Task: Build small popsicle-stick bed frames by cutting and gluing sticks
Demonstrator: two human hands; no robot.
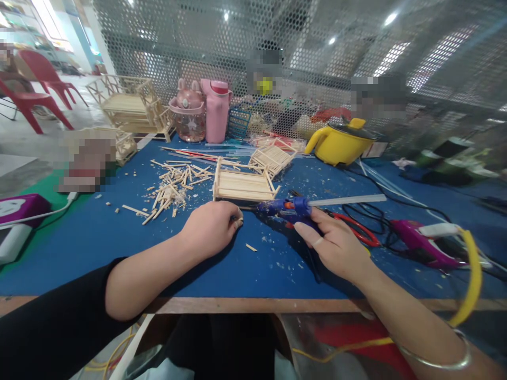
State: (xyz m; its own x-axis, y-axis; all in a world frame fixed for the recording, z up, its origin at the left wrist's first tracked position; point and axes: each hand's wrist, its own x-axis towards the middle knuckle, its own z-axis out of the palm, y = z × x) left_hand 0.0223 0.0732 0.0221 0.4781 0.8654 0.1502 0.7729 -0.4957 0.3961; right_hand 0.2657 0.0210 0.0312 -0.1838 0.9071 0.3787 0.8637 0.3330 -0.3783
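Note:
My right hand (336, 245) grips a blue hot glue gun (291, 207) with a pale glue stick (348, 199) poking out its back; the nozzle points left toward my left hand. My left hand (212, 227) rests on the blue table (99, 237) with fingers curled, pinching something small at the fingertips right by the nozzle; what it is I cannot tell. Just behind both hands stands a small frame of wooden sticks (242, 184). A heap of cut stick pieces (174, 187) lies to the left of it.
Red-handled scissors (356, 229) and a magenta glue gun (420, 240) with cables lie to the right. A yellow pot (340, 142), pink bottles (216, 111) and larger stick models (127, 103) stand at the back. Other people sit behind the mesh screen.

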